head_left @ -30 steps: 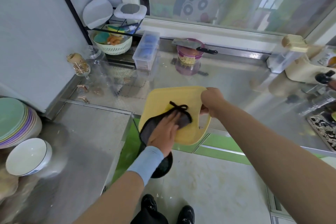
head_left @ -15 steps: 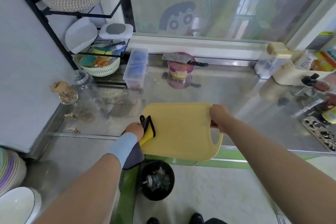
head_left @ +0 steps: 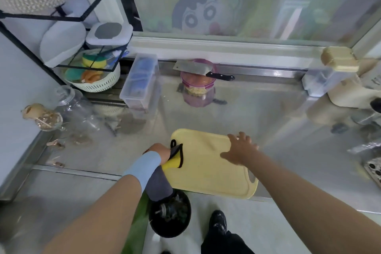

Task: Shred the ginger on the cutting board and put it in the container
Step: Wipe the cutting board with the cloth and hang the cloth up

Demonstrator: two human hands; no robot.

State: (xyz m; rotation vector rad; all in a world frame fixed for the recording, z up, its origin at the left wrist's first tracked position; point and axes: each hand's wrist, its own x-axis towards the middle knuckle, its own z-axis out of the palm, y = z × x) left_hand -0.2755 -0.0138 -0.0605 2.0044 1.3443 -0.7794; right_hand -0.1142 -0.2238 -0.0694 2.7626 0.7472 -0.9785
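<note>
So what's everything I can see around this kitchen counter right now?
cutting board: one, yellow, counter's front edge.
cloth: one, grey and yellow, at the board's left edge.
container: one, purple-rimmed, back of counter.
cleaver: one, steel with black handle, lying across the container.
clear box: one, transparent, left of the container.
bin: one, black, on the floor below the board.
left hand: grips the cloth.
right hand: fingers spread, at the board's far corner.

Glossy reflective steel counter, matt yellow plastic cutting board, soft grey cloth.
</note>
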